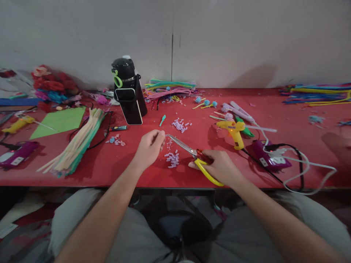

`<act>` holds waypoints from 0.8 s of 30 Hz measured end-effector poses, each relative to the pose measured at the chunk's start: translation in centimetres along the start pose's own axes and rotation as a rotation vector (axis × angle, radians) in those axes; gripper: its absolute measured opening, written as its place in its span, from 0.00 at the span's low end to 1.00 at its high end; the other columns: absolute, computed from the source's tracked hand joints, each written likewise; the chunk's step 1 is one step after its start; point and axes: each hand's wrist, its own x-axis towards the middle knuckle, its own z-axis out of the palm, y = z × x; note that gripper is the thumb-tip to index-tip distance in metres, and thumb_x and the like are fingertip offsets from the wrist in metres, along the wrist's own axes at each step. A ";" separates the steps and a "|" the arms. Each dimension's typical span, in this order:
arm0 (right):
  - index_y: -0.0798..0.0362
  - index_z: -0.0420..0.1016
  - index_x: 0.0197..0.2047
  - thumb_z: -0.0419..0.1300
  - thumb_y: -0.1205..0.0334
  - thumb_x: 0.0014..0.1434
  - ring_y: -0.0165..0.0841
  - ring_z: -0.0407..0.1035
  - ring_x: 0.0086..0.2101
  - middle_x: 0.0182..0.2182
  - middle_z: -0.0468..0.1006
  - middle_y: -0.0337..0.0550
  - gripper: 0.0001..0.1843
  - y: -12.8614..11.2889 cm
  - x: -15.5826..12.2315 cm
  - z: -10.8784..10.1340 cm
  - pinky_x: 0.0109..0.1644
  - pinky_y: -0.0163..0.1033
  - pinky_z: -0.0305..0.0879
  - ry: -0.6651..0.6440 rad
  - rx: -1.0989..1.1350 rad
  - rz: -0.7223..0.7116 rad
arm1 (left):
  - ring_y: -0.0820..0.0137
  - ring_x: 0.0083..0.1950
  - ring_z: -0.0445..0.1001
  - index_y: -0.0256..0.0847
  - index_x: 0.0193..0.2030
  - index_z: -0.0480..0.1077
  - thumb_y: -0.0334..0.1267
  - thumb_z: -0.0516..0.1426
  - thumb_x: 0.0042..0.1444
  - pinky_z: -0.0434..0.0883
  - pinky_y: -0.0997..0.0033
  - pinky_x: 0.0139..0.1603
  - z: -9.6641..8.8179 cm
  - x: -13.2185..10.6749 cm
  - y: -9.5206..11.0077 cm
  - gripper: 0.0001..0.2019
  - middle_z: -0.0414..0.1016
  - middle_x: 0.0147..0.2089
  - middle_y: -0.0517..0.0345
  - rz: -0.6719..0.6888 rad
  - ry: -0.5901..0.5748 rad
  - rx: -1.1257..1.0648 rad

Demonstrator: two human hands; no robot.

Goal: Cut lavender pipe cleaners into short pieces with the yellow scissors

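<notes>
My right hand [219, 166] grips a pair of scissors [182, 145] with red and yellow handles. Their blades point left, and the tips reach close to the fingers of my left hand [153, 142]. Thumb and forefinger of that hand are pinched together; a tiny pale bit shows at the fingertips, too small to name. Below the blades lies a small heap of cut lilac pieces [172, 159], with fine crumbs [170, 143] above it. A second heap of lilac pieces [180, 125] sits farther back. A small teal piece with a stem [162, 119] is nearby.
At the left lie a bundle of cream and green strips [79, 142] and a green sheet [57, 120]. A black bottle [127, 73] stands behind a phone [131, 106]. To the right are a yellow glue gun [233, 132], a purple power strip [270, 157] and loose cables.
</notes>
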 end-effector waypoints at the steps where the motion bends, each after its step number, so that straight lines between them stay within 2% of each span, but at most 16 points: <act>1: 0.51 0.55 0.20 0.63 0.32 0.49 0.26 0.47 0.22 0.17 0.56 0.32 0.32 0.1 0.0 0.0 0.23 0.34 0.44 0.002 0.002 -0.009 | 0.75 0.26 0.64 0.38 0.28 0.65 0.46 0.51 0.66 0.62 0.73 0.29 0.0 0.0 0.0 0.18 0.63 0.24 0.62 0.001 -0.002 -0.001; 6: 0.52 0.57 0.20 0.61 0.30 0.49 0.26 0.47 0.23 0.16 0.56 0.32 0.33 0.3 0.0 0.0 0.24 0.34 0.44 0.009 -0.001 -0.030 | 0.75 0.26 0.65 0.39 0.29 0.65 0.47 0.51 0.66 0.63 0.73 0.29 0.0 0.0 0.0 0.17 0.64 0.24 0.62 0.000 -0.001 -0.003; 16: 0.51 0.56 0.20 0.63 0.32 0.48 0.26 0.48 0.23 0.18 0.55 0.32 0.32 -0.4 -0.2 -0.4 0.24 0.34 0.45 -0.021 0.019 0.035 | 0.75 0.26 0.65 0.39 0.29 0.65 0.46 0.52 0.65 0.63 0.73 0.29 0.0 0.0 -0.1 0.17 0.64 0.24 0.62 0.005 -0.002 -0.005; 21: 0.51 0.56 0.20 0.62 0.30 0.48 0.26 0.47 0.23 0.18 0.54 0.32 0.34 -0.1 -0.1 -0.3 0.25 0.35 0.44 -0.046 0.031 0.016 | 0.75 0.26 0.65 0.38 0.29 0.66 0.47 0.52 0.65 0.64 0.73 0.30 0.0 0.0 0.0 0.17 0.65 0.25 0.62 -0.002 -0.012 -0.009; 24: 0.51 0.55 0.20 0.60 0.27 0.48 0.26 0.47 0.23 0.17 0.54 0.32 0.35 0.2 0.1 -0.2 0.25 0.35 0.44 -0.018 0.020 0.027 | 0.75 0.26 0.65 0.39 0.29 0.65 0.46 0.52 0.65 0.64 0.73 0.30 0.0 0.0 0.1 0.17 0.65 0.25 0.62 -0.005 -0.016 -0.016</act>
